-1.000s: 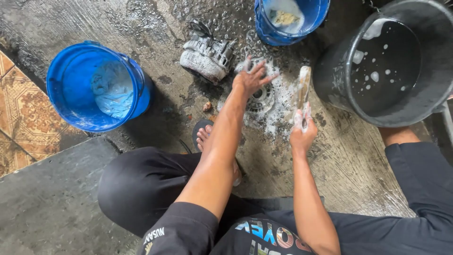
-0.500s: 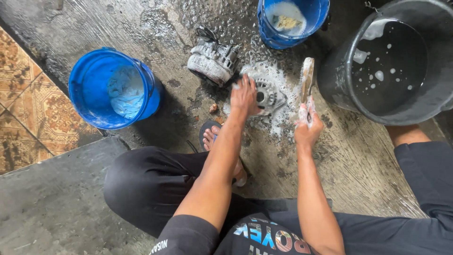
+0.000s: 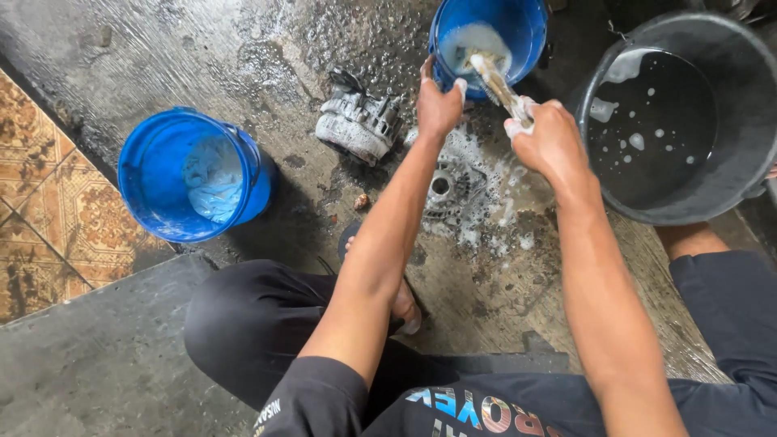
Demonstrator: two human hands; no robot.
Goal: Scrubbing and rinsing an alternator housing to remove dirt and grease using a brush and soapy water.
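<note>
My right hand [image 3: 549, 139] grips the handle of a soapy brush [image 3: 495, 79], whose head dips into the small blue bucket [image 3: 530, 32] of foamy water at the top. My left hand [image 3: 438, 101] holds the near rim of that same bucket. Below both hands a round metal machine part [image 3: 443, 188] lies on the wet floor, covered in suds. A second, grey finned metal part [image 3: 356, 123] lies just left of it.
A larger blue bucket [image 3: 146, 174] with pale blue paste stands at the left. A big black tub [image 3: 728, 174] of dark water with foam flecks stands at the right. I squat on wet concrete [image 3: 243, 57]; patterned tiles [image 3: 40, 186] lie far left. My sandalled foot [image 3: 402, 303] is below the part.
My left hand has lifted off the sudsy part and gone to the bucket rim. My right hand has carried the brush from beside the part up into the bucket.
</note>
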